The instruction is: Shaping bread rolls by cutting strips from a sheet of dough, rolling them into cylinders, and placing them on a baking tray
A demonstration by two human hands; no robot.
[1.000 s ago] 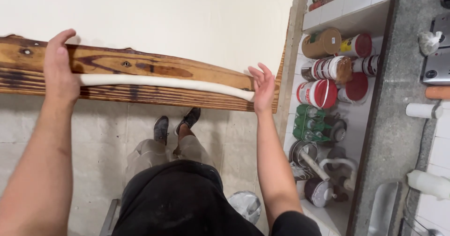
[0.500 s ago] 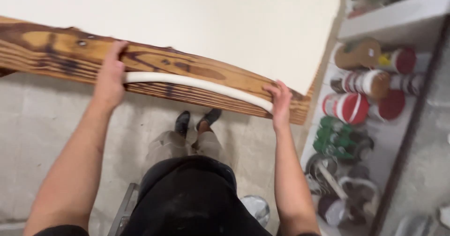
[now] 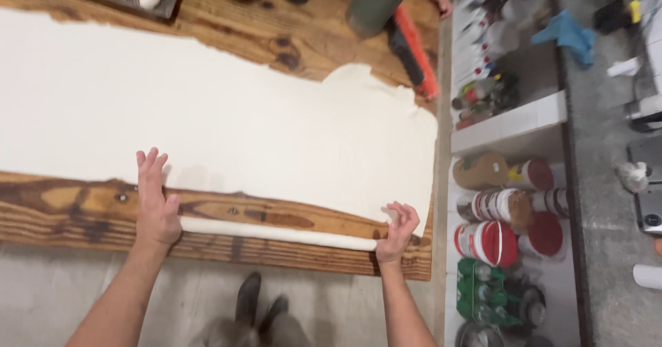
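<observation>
A long thin roll of white dough lies along the near edge of a wooden table. My left hand lies flat over the roll's left end, fingers spread and reaching the edge of a big thin sheet of white dough that covers most of the tabletop. My right hand sits at the roll's right end, fingers curled over the tip.
A brush with orange bristles and a dark green cylinder stand at the table's far side. Right of the table, white shelves hold red-lidded cans, jars and green bottles. A grey floor and my shoes are below.
The view has tilted up, so the whole dough sheet and far table edge now show. Both hands stay on the roll's ends; the left hand has flattened and reaches further forward.
</observation>
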